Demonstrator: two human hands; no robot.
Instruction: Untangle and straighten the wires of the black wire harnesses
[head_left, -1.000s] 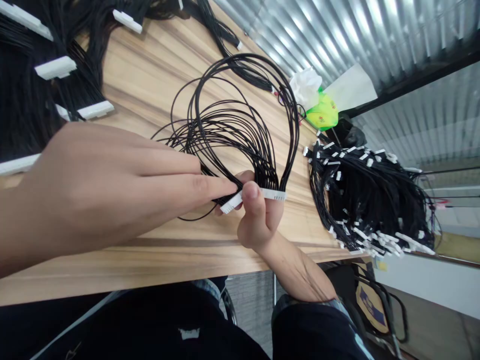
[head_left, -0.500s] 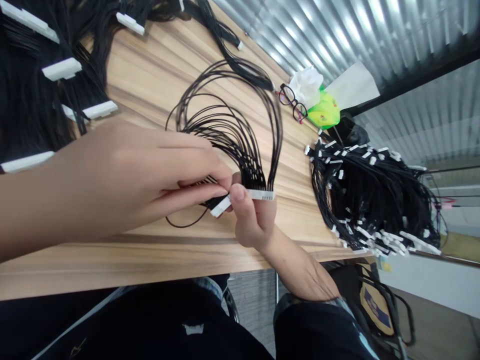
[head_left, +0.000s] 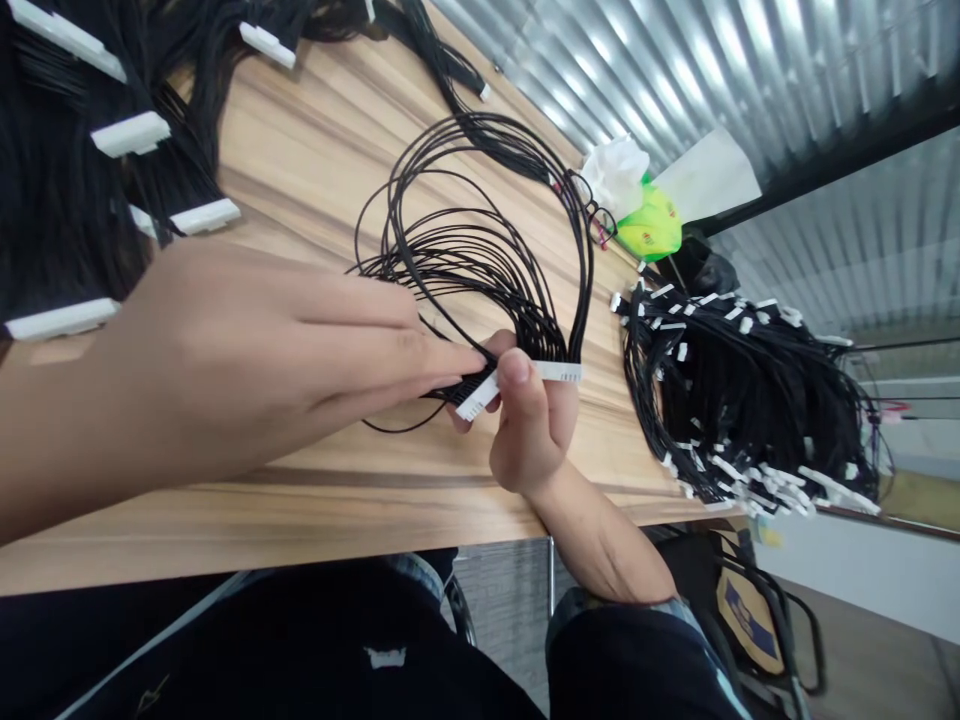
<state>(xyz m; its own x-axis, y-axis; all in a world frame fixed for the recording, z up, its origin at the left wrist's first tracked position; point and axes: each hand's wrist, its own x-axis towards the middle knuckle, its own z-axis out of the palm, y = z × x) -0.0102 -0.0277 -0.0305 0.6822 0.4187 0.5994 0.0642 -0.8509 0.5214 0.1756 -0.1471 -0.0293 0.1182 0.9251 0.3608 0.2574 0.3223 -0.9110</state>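
A long white connector (head_left: 556, 371) with a row of black wires (head_left: 541, 322) is gripped between the thumb and fingers of my right hand (head_left: 534, 425). Its other part slants down to the left, beyond the thumb. From the left, my left hand (head_left: 322, 350) reaches in with its fingers pressed together on black wires close to the connector. Which wires lie between those fingertips is partly hidden. The rest of the wires arch up in wide loops over the wooden table (head_left: 315, 150).
Bundles of black wires with white connectors (head_left: 135, 133) cover the left of the table. Another large wire pile (head_left: 742, 390) lies at the right edge. Glasses (head_left: 592, 210), a green packet (head_left: 651, 222) and white tissue (head_left: 615, 172) sit by the corrugated metal wall (head_left: 645, 60).
Both hands and the connector have shifted to the right and slightly up. The wire loops have moved right too, and one loop now drops to the left fingertips.
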